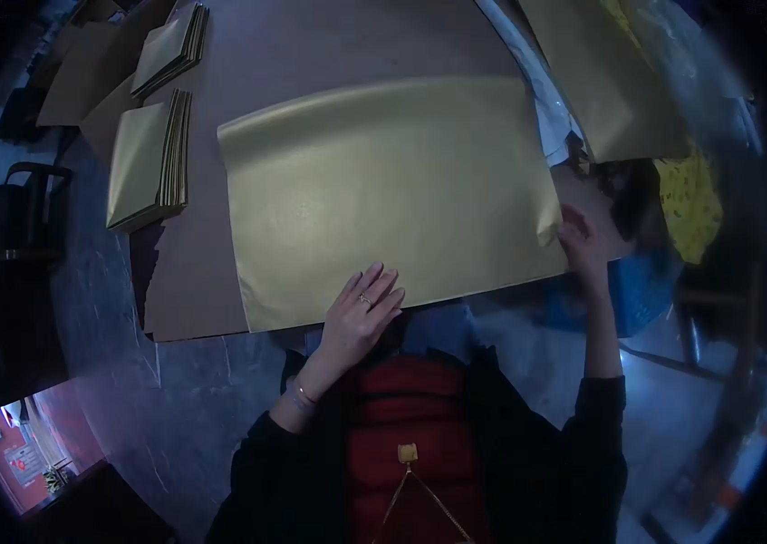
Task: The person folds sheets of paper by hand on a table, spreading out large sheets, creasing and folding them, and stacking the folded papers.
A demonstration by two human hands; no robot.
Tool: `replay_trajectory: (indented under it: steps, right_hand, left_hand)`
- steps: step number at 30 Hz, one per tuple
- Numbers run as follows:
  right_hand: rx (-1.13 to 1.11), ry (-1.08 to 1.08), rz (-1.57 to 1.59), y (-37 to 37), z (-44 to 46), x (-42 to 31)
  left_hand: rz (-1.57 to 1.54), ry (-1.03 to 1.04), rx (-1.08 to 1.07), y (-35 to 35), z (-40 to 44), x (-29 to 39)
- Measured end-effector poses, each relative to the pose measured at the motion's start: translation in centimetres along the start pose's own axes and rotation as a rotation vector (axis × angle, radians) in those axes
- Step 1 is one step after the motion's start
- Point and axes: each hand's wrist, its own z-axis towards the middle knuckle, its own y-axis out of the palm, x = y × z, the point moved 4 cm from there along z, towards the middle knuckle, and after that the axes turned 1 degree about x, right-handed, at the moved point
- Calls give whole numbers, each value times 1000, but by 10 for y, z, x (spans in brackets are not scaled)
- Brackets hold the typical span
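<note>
A large gold paper sheet (383, 199) lies spread on a brown board-topped table, its far edge curling up slightly. My left hand (365, 313) rests flat on the sheet's near edge, fingers stretched out, with a ring and a bracelet showing. At the sheet's right edge, my right hand (583, 245) has its fingers closed on the paper, which bends up beside them in a small fold. The fingertips there are dim and partly blurred.
Two stacks of folded gold paper (140, 163) stand along the table's left side. More gold sheets (610, 82) lie at the far right, beside white wrapping (542, 91). A blue crate (637, 295) and yellow patterned cloth (689, 204) are right of the table; a black chair (21, 208) is left.
</note>
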Motion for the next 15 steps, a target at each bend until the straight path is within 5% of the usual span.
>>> replay_trajectory:
  steps: [15]
  right_hand:
    - [-40,-1,9,1,-6,-3]
  left_hand:
    - [-16,5,21,1,-3,2]
